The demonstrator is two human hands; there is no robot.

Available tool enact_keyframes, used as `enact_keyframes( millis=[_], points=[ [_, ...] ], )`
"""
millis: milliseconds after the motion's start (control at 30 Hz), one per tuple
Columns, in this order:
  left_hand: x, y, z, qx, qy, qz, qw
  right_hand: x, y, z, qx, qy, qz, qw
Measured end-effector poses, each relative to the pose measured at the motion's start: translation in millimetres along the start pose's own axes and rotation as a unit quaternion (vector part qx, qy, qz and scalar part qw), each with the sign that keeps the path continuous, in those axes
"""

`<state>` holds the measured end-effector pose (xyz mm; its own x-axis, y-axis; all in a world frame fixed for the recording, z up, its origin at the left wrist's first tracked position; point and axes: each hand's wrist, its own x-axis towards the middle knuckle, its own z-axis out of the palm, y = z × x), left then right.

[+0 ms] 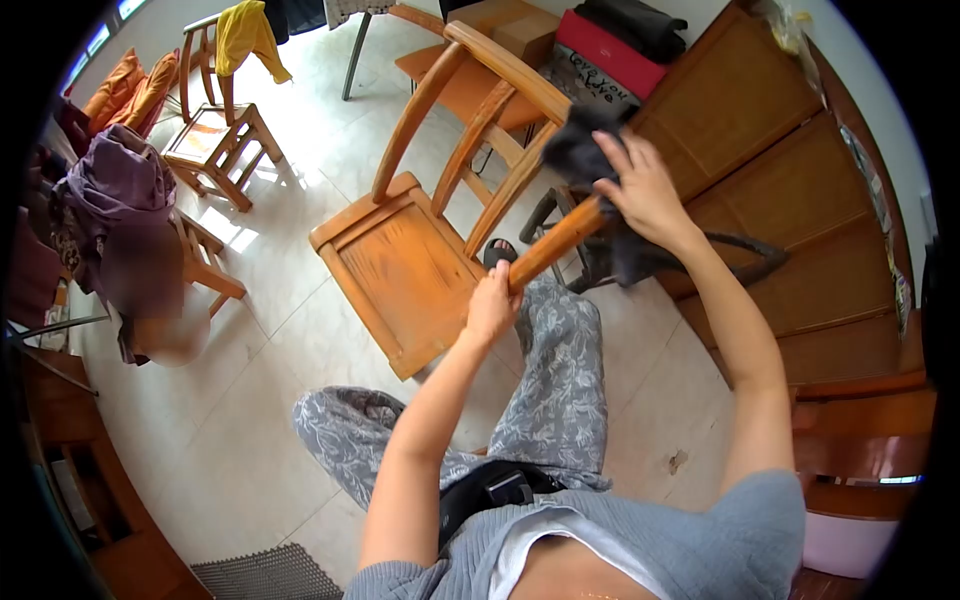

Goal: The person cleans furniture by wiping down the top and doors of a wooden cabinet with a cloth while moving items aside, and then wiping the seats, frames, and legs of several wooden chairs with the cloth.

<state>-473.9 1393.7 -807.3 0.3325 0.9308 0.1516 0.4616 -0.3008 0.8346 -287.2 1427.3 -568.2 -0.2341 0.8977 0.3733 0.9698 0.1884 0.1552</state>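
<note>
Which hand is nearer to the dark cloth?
Right. The right hand is right at the dark cloth; the left hand grips the wooden bar lower down, away from the cloth.

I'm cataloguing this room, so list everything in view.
chairs: at least three, orange-brown, centre to back left
wooden bar: one, orange-brown, centre
dark cloth: one, black, at the bar
yellow cloth: one, back-left chair
cushions: count unclear, orange, upper left
clothing: count unclear, purple, left
carton: one, brown, top
panels: several, brown, right
mat: one, grey, bottom left
floor: one, pale, throughout
sandal: one, black, centre
left hand: one, bare, gripping bar
right hand: one, bare, on cloth
</note>
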Motion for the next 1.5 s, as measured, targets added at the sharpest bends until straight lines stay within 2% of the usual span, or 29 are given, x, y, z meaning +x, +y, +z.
enact_keyframes(
  millis=[33, 67, 167, 300, 367, 433, 500, 533, 600, 667, 700, 733, 800, 833, 867, 900, 933, 967, 1033, 1100, 1167, 1233, 1267, 1333, 1367, 1400, 1467, 1500],
  points=[
    [-1, 3, 0, -0.013, 0.006, -0.012, 1.0, 13, -4, 13, 0.008, -0.09, 0.027, 0.996],
    [-1, 2, 1, -0.009, 0.021, 0.001, 1.0, 25, -5, 27, -0.041, -0.054, -0.012, 0.998],
    [-6, 5, -2, -0.016, 0.044, 0.025, 0.999, 93, -15, 49, 0.021, -0.089, 0.015, 0.996],
    [-10, 8, -7, -0.018, 0.05, 0.019, 0.998, 229, -44, 112, 0.001, -0.026, 0.027, 0.999],
    [-11, 11, -7, -0.036, 0.073, 0.02, 0.997, 276, -60, 139, -0.035, 0.085, 0.008, 0.996],
    [-14, 9, -11, -0.068, 0.04, -0.003, 0.997, 301, -84, 134, 0.006, 0.011, 0.089, 0.996],
    [-18, 1, -22, -0.104, 0.047, 0.012, 0.993, 301, -84, 164, -0.107, 0.137, -0.003, 0.985],
    [-24, -13, -27, -0.091, 0.072, -0.008, 0.993, 293, -86, 174, -0.169, 0.227, -0.087, 0.955],
    [-37, -47, -55, -0.034, 0.167, -0.067, 0.983, 287, -96, 194, -0.083, 0.134, -0.086, 0.984],
    [-55, -94, -82, 0.077, 0.229, -0.187, 0.952, 282, -113, 225, -0.012, 0.036, -0.066, 0.997],
    [-63, -115, -90, 0.131, 0.259, -0.247, 0.924, 279, -117, 245, -0.102, 0.095, -0.18, 0.974],
    [-72, -132, -92, 0.082, 0.262, -0.314, 0.909, 257, -146, 244, -0.087, 0.182, -0.196, 0.96],
    [-73, -162, -82, -0.027, 0.264, -0.428, 0.864, 226, -194, 270, -0.058, 0.002, -0.217, 0.974],
    [-70, -175, -75, -0.049, 0.29, -0.396, 0.87, 205, -219, 282, -0.06, -0.052, -0.248, 0.965],
    [-72, -186, -66, -0.074, 0.314, -0.362, 0.875, 179, -241, 299, 0.071, -0.102, -0.206, 0.971],
    [-76, -190, -62, -0.098, 0.334, -0.331, 0.877, 158, -265, 322, 0.122, -0.152, -0.168, 0.966],
    [-75, -183, -66, -0.109, 0.327, -0.34, 0.875, 135, -289, 325, 0.069, -0.188, -0.196, 0.96],
    [-72, -172, -73, -0.12, 0.321, -0.353, 0.871, 90, -316, 379, 0.329, -0.037, -0.002, 0.944],
    [-72, -164, -74, -0.129, 0.316, -0.362, 0.867, 48, -336, 353, 0.378, -0.094, 0.027, 0.92],
    [-75, -173, -69, -0.11, 0.339, -0.349, 0.867, -8, -340, 319, 0.479, -0.177, -0.014, 0.859],
    [-83, -195, -49, -0.138, 0.37, -0.317, 0.862, -41, -319, 296, 0.428, -0.296, -0.036, 0.853],
    [-81, -177, -67, -0.153, 0.317, -0.364, 0.862, -48, -302, 281, 0.431, -0.305, -0.115, 0.841],
    [-76, -170, -71, -0.14, 0.342, -0.352, 0.86, -43, -303, 283, 0.373, -0.249, -0.177, 0.876],
    [-78, -174, -65, -0.112, 0.355, -0.332, 0.867, -7, -308, 308, 0.342, -0.164, -0.3, 0.875],
    [-74, -173, -67, -0.079, 0.368, -0.319, 0.869, 21, -321, 324, 0.323, -0.162, -0.32, 0.876],
    [-74, -168, -71, -0.101, 0.343, -0.351, 0.866, 51, -335, 339, 0.31, -0.113, -0.32, 0.888],
    [-74, -170, -71, -0.106, 0.347, -0.347, 0.865, 109, -355, 355, 0.319, -0.077, -0.304, 0.894],
    [-74, -172, -70, -0.101, 0.35, -0.34, 0.867, 122, -366, 367, 0.314, -0.081, -0.253, 0.911]
  ],
)
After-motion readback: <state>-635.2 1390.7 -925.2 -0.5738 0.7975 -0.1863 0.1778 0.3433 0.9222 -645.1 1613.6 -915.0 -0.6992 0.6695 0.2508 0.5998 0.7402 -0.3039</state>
